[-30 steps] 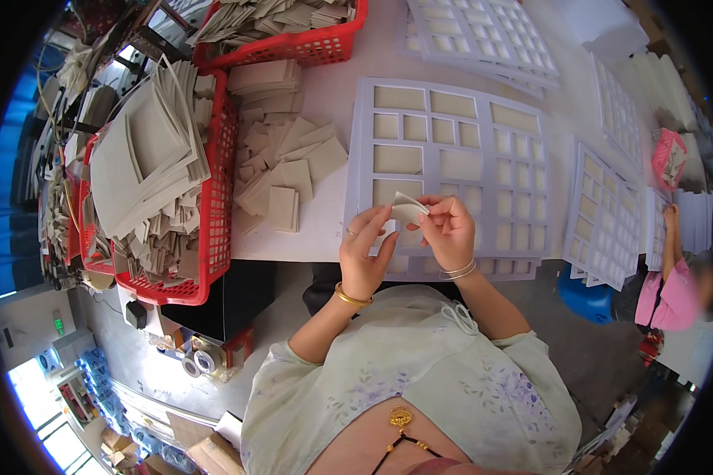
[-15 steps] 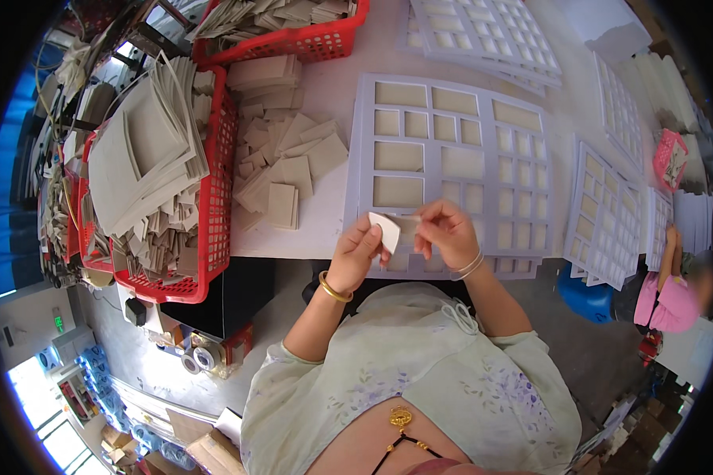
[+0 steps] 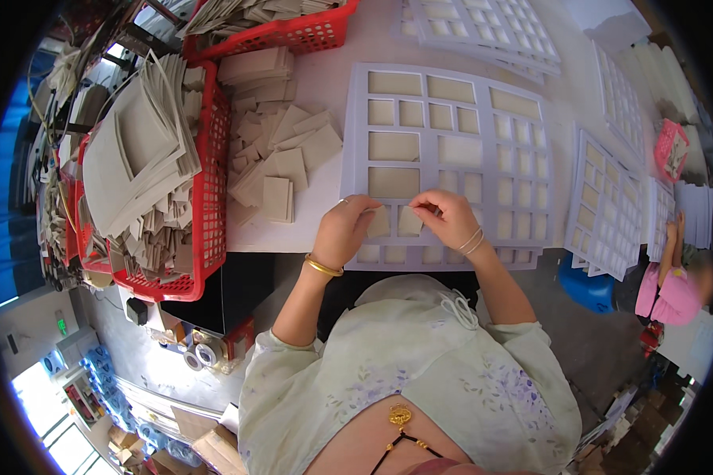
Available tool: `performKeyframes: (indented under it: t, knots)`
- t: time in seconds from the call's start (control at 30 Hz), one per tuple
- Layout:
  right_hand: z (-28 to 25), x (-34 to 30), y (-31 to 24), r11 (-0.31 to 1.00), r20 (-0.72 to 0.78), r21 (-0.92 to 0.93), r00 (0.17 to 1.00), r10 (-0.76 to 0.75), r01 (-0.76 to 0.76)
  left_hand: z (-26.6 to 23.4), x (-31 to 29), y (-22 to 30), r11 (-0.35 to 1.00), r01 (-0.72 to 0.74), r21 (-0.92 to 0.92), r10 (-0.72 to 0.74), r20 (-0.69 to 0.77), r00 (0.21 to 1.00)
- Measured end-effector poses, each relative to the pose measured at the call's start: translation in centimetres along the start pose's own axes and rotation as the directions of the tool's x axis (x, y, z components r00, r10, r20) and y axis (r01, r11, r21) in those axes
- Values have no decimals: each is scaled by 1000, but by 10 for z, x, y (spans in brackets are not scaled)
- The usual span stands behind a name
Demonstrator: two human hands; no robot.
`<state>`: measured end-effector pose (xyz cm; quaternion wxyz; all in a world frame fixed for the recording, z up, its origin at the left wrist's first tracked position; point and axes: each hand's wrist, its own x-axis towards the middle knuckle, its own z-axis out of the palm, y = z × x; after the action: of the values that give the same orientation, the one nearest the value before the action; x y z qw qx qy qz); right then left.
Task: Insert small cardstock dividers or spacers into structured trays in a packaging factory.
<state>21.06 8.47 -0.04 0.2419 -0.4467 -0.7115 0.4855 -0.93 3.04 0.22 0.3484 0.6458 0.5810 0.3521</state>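
A white multi-window frame (image 3: 428,158) lies on the table in front of me, with grey-beige card in several of its openings. At its near left edge my left hand (image 3: 342,229) pinches a small cardboard piece (image 3: 379,223) over one opening. Beside it my right hand (image 3: 449,218) has a second small cardboard piece (image 3: 409,222) between thumb and fingers, over the neighbouring opening. Both pieces lie at or just above the frame; whether they sit fully inside the openings I cannot tell. Loose cardboard pieces (image 3: 281,162) are heaped left of the frame.
A red basket (image 3: 211,174) full of cardboard stands at the left, another red basket (image 3: 313,36) at the far left. More white frames (image 3: 606,198) lie to the right and at the back. A person in pink (image 3: 673,297) works at far right, near a blue stool (image 3: 586,285).
Both hands have moved slightly apart and forward onto the frame's near left openings. The pieces held up together before are now separate, one at each hand, down at the frame.
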Motion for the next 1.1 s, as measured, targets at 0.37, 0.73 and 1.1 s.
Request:
performKeyframes:
  t: [0.37,0.73,1.1]
  knots:
    - [12,-1,3,978,-24,-177,993,-116,110,11,9,-3,986,-78,149,76,24,997]
    - [13,-12,-10,822,-115,-490,913,-391,291,10,-11,10,875,-83,477,114,-36,993]
    - [19,-22,-10,694,51,-670,948,-313,265,16,-26,6,764,-259,591,245,104,964]
